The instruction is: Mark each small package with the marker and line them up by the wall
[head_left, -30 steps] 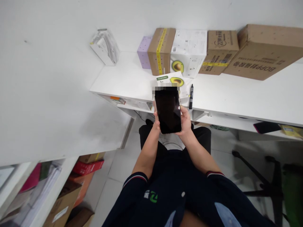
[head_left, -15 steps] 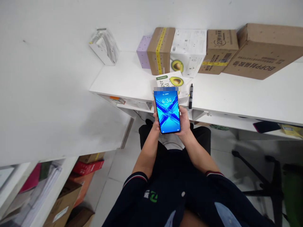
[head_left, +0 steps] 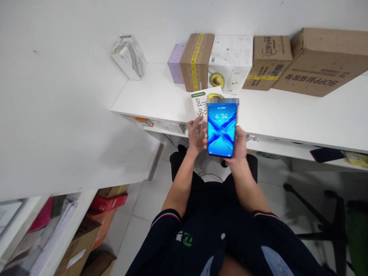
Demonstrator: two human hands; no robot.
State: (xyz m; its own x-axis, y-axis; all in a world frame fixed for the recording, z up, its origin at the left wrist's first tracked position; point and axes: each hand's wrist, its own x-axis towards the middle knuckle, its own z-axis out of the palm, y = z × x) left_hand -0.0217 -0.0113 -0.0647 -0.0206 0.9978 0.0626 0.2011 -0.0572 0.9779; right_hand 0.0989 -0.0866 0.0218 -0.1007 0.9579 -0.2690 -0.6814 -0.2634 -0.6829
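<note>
One phone [head_left: 221, 132] partly hides the Super Meal box [head_left: 199, 101].

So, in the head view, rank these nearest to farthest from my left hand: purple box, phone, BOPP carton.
1. Phone: in your right hand, beside the left hand.
2. Purple box: at the back, slightly left.
3. BOPP carton: at the back, far right.
</note>
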